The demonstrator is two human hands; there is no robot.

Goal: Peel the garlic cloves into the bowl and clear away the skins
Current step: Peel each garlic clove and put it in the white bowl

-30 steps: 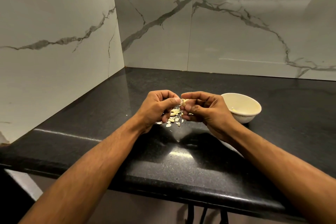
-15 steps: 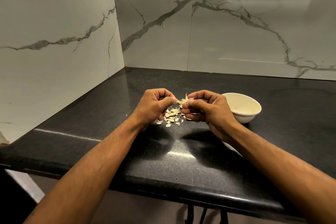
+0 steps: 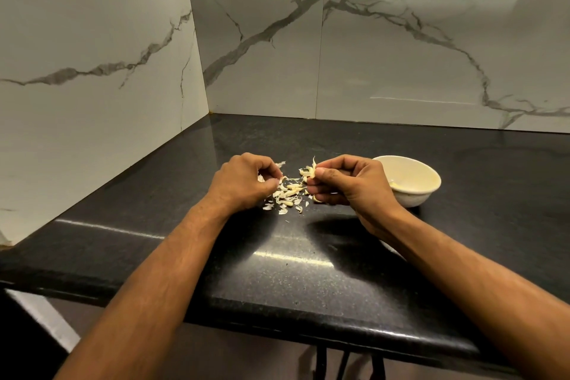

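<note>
**Mid-peel, skins piling up on the bench**

Head view: the right hand (image 3: 351, 183) pinches a garlic clove (image 3: 309, 172) between thumb and fingertips, loose skin flaring from it. The left hand (image 3: 246, 183) is curled, its grip apparently closed on a torn strip of skin (image 3: 280, 164), though the fingers hide most of it. A pile of skins (image 3: 287, 196) lies on the black bench (image 3: 277, 271) between the hands. The bowl (image 3: 410, 176) sits just beyond the right hand.

Risk: papery flakes could drift into the bowl or scatter with a quick hand sweep.
</note>
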